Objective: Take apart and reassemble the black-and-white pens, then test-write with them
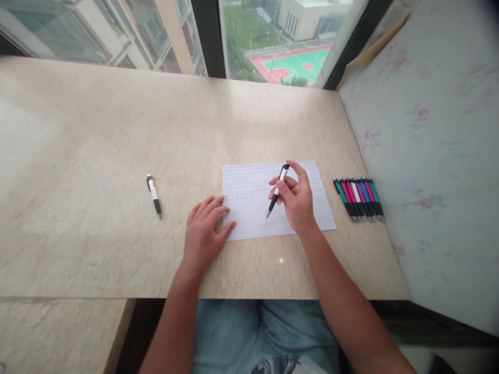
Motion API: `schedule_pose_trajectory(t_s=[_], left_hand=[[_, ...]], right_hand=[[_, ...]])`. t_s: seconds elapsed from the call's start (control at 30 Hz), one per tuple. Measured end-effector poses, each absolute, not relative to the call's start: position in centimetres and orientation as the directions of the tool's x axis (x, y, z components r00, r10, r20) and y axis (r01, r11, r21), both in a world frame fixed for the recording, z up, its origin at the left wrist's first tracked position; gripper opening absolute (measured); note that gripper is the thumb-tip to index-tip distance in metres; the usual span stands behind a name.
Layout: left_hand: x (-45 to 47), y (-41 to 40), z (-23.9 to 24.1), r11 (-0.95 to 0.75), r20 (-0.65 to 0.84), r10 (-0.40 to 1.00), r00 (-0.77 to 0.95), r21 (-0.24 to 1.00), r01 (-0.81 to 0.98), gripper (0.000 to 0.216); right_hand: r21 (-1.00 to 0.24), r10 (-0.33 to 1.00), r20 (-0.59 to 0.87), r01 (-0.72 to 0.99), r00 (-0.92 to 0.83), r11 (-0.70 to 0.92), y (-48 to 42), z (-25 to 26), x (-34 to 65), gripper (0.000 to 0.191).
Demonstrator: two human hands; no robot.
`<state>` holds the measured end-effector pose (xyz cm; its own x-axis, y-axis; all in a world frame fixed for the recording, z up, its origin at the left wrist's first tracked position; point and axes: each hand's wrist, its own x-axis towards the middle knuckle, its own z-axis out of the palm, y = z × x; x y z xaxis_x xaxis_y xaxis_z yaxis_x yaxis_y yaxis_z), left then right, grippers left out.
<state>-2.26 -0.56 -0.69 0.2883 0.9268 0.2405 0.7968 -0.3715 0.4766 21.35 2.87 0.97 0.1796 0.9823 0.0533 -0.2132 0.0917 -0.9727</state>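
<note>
My right hand [297, 200] holds a white and black ballpoint pen [278, 190] above the paper, with the thumb and fingers along its barrel and the index finger at its top end. The pen's tip points down and toward me. Beneath it lies a white sheet of paper [253, 221] with several rows of small faint marks across its upper part. My left hand [206, 226] rests flat at the sheet's left edge, fingers spread, thumb and fingertips on the paper. It holds nothing.
A second white and black pen [154, 197] lies alone to the left. On the right, a row of several coloured pens [359, 199] lies side by side near the flowered wall [432, 171]. The marble-patterned counter [97, 130] runs back to a window [249, 41].
</note>
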Motion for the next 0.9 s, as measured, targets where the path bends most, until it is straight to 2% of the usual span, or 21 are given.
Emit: schedule_pose_trajectory(t_s=[0.13,0.33,0.5,0.6,0.67,0.77,0.83,0.9], left_hand=[[-2.3,-0.6,-0.7,-0.376,0.249,0.925,0.288,0.475,0.795,0.020],[-2.4,-0.5,-1.0,-0.390,0.268,0.918,0.294,0.465,0.795,0.022],[-2.5,-0.4,-1.2,-0.397,0.278,0.914,0.295,0.469,0.789,0.022],[-2.5,-0.4,-1.2,-0.398,0.276,0.914,0.298,0.464,0.791,0.021],[-2.5,-0.4,-1.2,-0.399,0.274,0.914,0.301,0.460,0.793,0.021],[-2.5,-0.3,-1.2,-0.403,0.275,0.912,0.304,0.457,0.793,0.021],[-2.4,-0.3,-1.1,-0.404,0.279,0.911,0.303,0.456,0.793,0.021],[-2.4,-0.3,-1.1,-0.405,0.281,0.911,0.303,0.456,0.793,0.021]], right_hand=[[-0.977,0.979,-0.007,-0.208,0.203,0.036,3.0,1.0,21.3,0.067],[-0.992,0.966,-0.041,-0.124,0.255,-0.009,3.4,0.6,21.3,0.039],[-0.999,0.923,0.039,0.042,0.383,0.025,3.6,0.0,23.2,0.036],[-0.977,0.898,0.066,0.211,0.435,-0.030,3.0,-0.4,25.5,0.035],[-0.913,0.881,0.109,0.397,0.461,-0.095,2.4,-0.5,27.2,0.035],[-0.671,0.871,0.257,0.726,0.419,-0.151,1.3,-0.4,28.9,0.032],[-0.531,0.884,0.290,0.830,0.367,-0.170,0.8,-0.3,29.3,0.029],[-0.469,0.893,0.282,0.862,0.350,-0.190,0.3,-0.3,29.3,0.026]])
